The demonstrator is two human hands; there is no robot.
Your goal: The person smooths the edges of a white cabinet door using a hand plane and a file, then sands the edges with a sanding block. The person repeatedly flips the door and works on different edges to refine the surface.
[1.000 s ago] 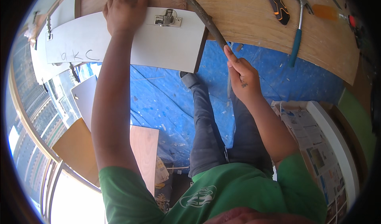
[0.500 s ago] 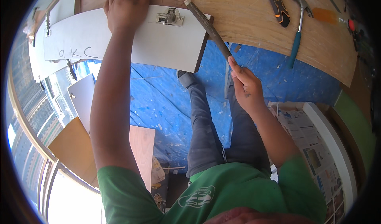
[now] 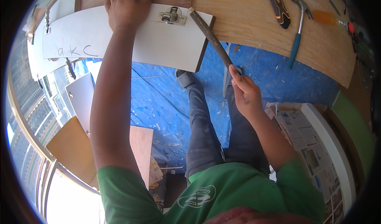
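Observation:
A long white cabinet panel with a dark edge lies on the wooden workbench, its near side overhanging. A metal hinge is fixed near its far edge. My left hand rests on the panel to the left of the hinge, fingers extended across the far edge and slightly smeared. In my right hand, fingers wrap round one end of a dark, round wooden stick. The stick slants up to the left, and its pale, worn tip appears over the panel's right end, beside the hinge. Whether it touches cannot be told.
On the workbench, a black-and-orange utility knife and a claw hammer lie to the right, near an orange bottle. Blue sheeting covers the floor. Boards lean at left; a newspaper-lined white frame stands at right.
The stick and my right hand have shifted slightly nearer, and the stick's tip sits a little lower and further right. My left hand stays on the panel.

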